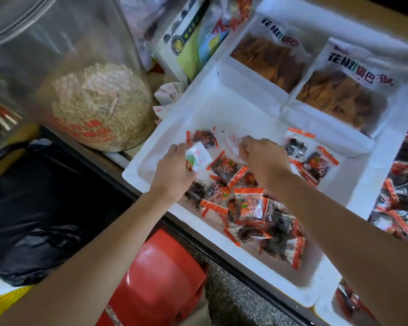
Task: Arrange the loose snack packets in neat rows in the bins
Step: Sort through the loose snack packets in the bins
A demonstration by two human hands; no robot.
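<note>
Red-edged clear snack packets (247, 204) of dark fruit lay heaped along the white foam bin's (222, 107) near side. The left hand (174, 168) had its fingers clamped on a white packet (198, 156); the right hand (263, 156) pinched a pale packet (232, 142).

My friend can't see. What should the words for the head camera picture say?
A person's left grip holds a white packet and the right grip pinches a pale wrapper over a white foam bin of jumbled red-edged snack packets. Big snack bags lie behind.

Single head view, looking steeply down, close over white bin (222, 95).
</note>
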